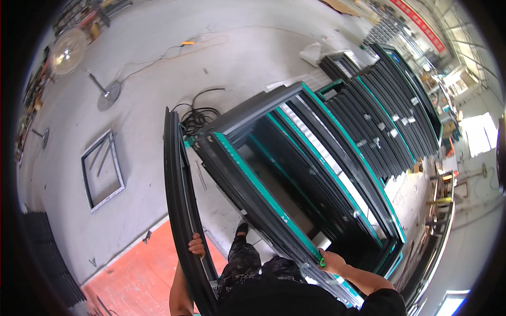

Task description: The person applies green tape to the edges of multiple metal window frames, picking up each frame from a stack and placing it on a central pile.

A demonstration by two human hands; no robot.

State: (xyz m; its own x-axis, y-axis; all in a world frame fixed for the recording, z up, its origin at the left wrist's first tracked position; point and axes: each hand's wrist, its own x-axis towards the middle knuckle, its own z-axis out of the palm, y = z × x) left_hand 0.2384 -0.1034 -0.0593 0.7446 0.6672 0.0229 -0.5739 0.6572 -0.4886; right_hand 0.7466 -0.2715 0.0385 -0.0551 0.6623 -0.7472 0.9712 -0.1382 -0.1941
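The grey floor (153, 147) supports a pedestal fan (67, 51), a rectangular frame (108, 198) and a tangled coil of black strip (198, 119). Two thin bars (103, 158) lie within the frame's outline. A cord (158, 59) trails from the fan base. The lower-left floor section (142, 274) is red-orange.

The person's top (287, 299) is black, and its right sleeve (383, 302) is short. The trousers (241, 262) are dark, with a grey mottled pattern. The visible shoe (242, 228) is black. Both hands (332, 262) are bare.

One frame (176, 195) is left of the stacked frames (295, 171)
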